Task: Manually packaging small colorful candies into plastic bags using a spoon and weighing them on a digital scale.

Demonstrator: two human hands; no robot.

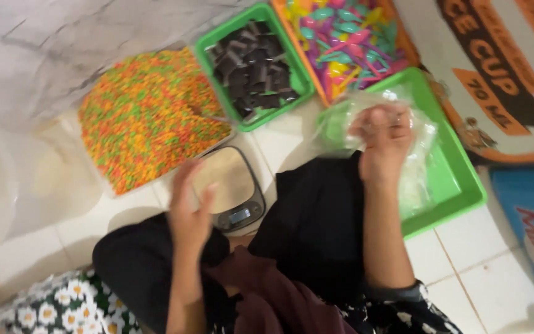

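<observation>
My right hand (385, 143) is raised over a green tray (461, 179) and grips a clear plastic bag (347, 127) that bunches around the fingers. My left hand (188, 210) hovers with fingers apart and nothing in it, just left of a small kitchen scale (233, 188) on the white tiled floor. The picture is blurred by motion. My knees in dark cloth lie below both hands.
A clear tub of orange, green and yellow sprinkles (146, 114) sits at the far left. A green tray of dark chocolate pieces (254, 65) and an orange tray of coloured plastic spoons (344, 40) stand behind. A cardboard box (502, 74) lies at the right.
</observation>
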